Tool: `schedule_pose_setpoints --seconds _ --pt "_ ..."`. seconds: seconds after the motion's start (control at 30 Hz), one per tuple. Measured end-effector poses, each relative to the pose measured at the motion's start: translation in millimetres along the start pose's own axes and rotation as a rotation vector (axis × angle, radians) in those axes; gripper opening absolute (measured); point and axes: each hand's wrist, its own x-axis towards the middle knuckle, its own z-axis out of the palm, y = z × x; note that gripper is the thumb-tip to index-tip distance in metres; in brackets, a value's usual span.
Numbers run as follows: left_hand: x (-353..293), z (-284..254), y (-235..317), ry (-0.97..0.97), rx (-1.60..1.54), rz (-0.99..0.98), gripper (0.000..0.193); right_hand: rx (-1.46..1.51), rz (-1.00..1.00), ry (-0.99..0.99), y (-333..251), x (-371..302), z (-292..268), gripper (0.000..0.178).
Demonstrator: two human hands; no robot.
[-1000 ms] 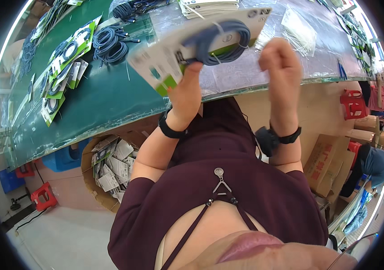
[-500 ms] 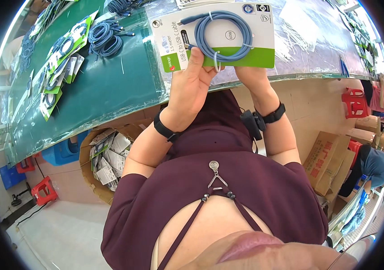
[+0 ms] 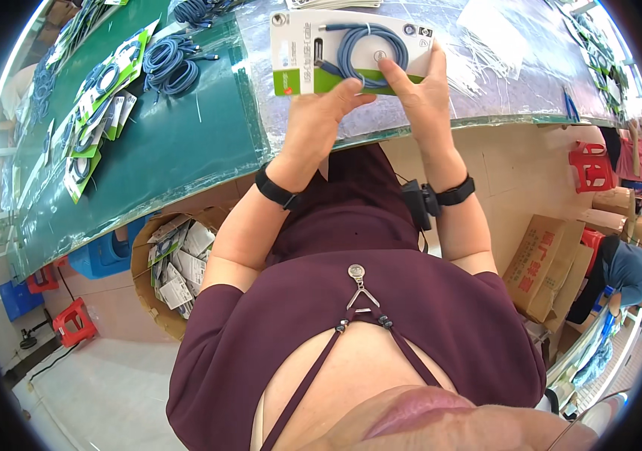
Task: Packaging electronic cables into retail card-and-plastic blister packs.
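Green matting covers the table point(image 3: 178, 143) before you; both your hands, left hand point(image 3: 321, 120) and right hand point(image 3: 422, 94), grip a packaged blue cable point(image 3: 351, 51) above its glassy edge. A cardboard box point(image 3: 167, 263) of packs sits on the floor.

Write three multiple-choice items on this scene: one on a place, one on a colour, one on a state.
1. Where is the cardboard box of packets?
A. on the table
B. on the floor below the table edge
C. on a red stool

2. What colour is the coiled cable in the packaged cable card?
A. blue
B. red
C. yellow

3. How is the card held?
A. by the left hand and the right hand
B. by one hand only
C. lying untouched

Answers: 1 B, it stands beneath the green table; 2 A, the coil is blue; 3 A, fingers of both hands press on it.
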Motion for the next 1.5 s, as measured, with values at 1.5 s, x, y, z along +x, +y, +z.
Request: schedule_pose_setpoints --seconds 1.5 --pt "-7.1 -10.6 -2.8 0.012 0.093 -0.026 0.032 -0.516 -1.021 -0.281 10.9 -8.5 -23.9 0.019"
